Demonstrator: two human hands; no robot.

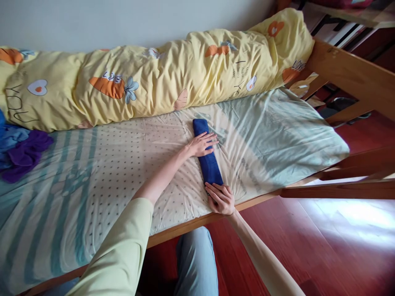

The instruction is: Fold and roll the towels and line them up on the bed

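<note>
A dark blue cloth [211,166], folded into a long narrow strip, lies on the bed sheet and points away from me. My left hand [202,144] rests flat across its upper half, fingers stretched out and slightly apart. At the strip's near end, close to the bed's edge, my right hand [221,198] has its fingers bent over the cloth; its palm side is hidden. Beneath the strip, the pale sheet [123,164] with dots and teal stripes shows many small wrinkles.
A rolled yellow quilt [173,78] with carrot prints runs along the wall. Crumpled purple cloth [27,154] and light blue cloth [12,137] lie at the far left. The wooden bed frame [348,70] rises at the right, above a red floor [277,234].
</note>
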